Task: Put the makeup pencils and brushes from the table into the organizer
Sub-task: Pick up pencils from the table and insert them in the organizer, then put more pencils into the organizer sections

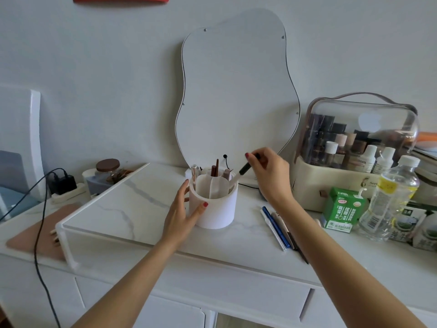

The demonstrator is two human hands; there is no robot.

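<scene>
My right hand (267, 174) pinches a pencil (243, 170) slanting down-left into the organizer (215, 209) gripped by my left hand (182, 214); remaining pencils (281, 229) lie near-to-far on the surface (236, 243), closest to my right.

The white marble-patterned desk (343, 268) carries a flat pink mat (35, 237) at the left and a clear acrylic riser (113, 204) beside it. Right of the middle lie thin makeup pencils (281, 229) close together. Further right stand a green drink carton (343, 209), a clear plastic bottle (390, 204) and a cream cosmetics case (331, 185).

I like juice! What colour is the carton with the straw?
The carton is mostly green, with white; head view.
</scene>
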